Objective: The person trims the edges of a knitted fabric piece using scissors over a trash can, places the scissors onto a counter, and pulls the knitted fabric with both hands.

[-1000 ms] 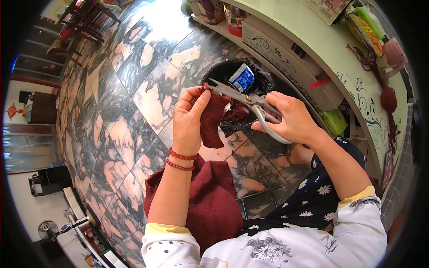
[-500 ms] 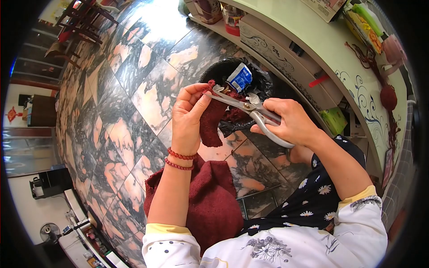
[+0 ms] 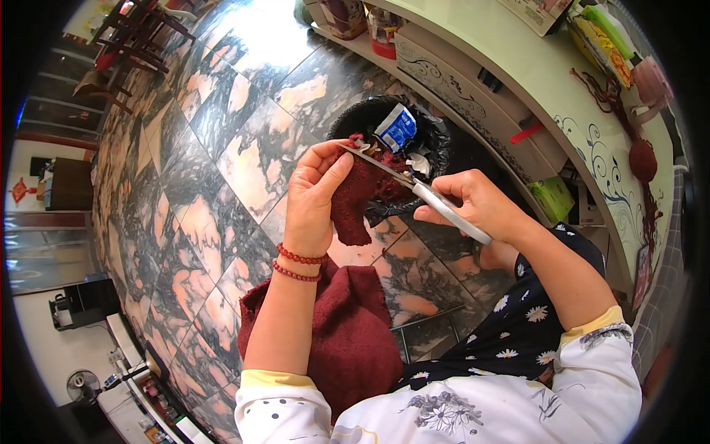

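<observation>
My left hand (image 3: pixel 316 189) pinches the top edge of a small dark red knitted piece (image 3: pixel 351 203), which hangs down from the fingers. My right hand (image 3: pixel 473 203) is wrapped round the pale handles of the scissors (image 3: pixel 444 206). The scissors' blades are closed together and point up-left, with their tips at the top of the knitted piece beside my left fingertips. Behind them stands a bin with a black liner (image 3: pixel 436 137), holding a blue and white packet (image 3: pixel 397 128) and dark red scraps. A larger dark red cloth (image 3: pixel 344 325) lies on my lap.
A long pale cabinet (image 3: pixel 510 81) curves along the right, with a dark red yarn ball (image 3: pixel 642 161) and packages on top. A green box (image 3: pixel 551 201) is on its lower shelf. Wooden chairs (image 3: pixel 133 37) stand at the far left; a fan (image 3: pixel 83 385) is at lower left.
The scissors' blades and handles have closed, and my right fingers have drawn together. A bit of red at the top edge has dropped towards the bin. My left hand has barely moved.
</observation>
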The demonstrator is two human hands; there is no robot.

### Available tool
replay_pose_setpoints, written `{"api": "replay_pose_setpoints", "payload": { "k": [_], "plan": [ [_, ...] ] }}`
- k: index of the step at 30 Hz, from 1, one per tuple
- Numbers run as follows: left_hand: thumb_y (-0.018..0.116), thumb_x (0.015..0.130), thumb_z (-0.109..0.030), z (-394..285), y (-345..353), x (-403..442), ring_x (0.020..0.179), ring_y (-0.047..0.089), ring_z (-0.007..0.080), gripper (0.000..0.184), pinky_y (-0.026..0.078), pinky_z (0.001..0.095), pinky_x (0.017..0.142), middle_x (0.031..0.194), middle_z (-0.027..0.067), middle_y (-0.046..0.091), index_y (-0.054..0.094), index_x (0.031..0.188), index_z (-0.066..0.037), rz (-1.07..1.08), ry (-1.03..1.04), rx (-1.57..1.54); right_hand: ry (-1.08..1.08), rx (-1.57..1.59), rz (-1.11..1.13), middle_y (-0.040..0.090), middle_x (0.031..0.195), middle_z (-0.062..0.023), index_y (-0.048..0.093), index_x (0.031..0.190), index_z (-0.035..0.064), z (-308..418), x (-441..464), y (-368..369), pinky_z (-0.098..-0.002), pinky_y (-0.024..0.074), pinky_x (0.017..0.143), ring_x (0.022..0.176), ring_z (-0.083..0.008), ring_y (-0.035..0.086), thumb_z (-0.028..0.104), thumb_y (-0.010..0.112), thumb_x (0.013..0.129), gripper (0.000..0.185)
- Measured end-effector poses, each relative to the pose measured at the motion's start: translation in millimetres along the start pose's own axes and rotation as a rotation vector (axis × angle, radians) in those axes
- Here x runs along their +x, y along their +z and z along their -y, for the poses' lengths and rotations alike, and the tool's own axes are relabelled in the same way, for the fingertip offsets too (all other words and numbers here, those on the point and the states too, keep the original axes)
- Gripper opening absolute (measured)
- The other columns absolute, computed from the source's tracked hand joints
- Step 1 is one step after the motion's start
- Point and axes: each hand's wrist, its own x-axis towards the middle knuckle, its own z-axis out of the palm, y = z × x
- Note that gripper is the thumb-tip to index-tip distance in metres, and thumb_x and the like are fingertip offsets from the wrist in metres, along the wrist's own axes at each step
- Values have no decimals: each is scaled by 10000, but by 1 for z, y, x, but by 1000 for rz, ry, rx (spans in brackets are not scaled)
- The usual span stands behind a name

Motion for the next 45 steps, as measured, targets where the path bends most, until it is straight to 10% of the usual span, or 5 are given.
{"api": "replay_pose_setpoints", "payload": {
  "k": [27,32,45],
  "plan": [
    [650,952,-68,2,-5,2,920,673,128,170,551,262,819,1025,55,696,619,1118,-43,-82,-48,4,132,321,-218,540,594,43,682,796,56,5,3,4,-216,372,438,473,-39,495,369,787,863,337],
    [646,945,-32,2,8,1,931,685,144,170,559,272,847,1029,81,707,629,1113,-5,-42,-87,-14,-116,121,-307,644,758,7,638,892,31,-2,16,1,-195,468,609,669,-40,579,62,776,823,157],
    [670,910,21,10,23,-5,924,678,114,304,554,236,811,1026,63,709,572,1196,-10,88,-68,168,-227,361,-299,641,812,0,638,935,14,22,33,12,-216,524,668,718,-54,603,1,717,820,141]
  ]
}}
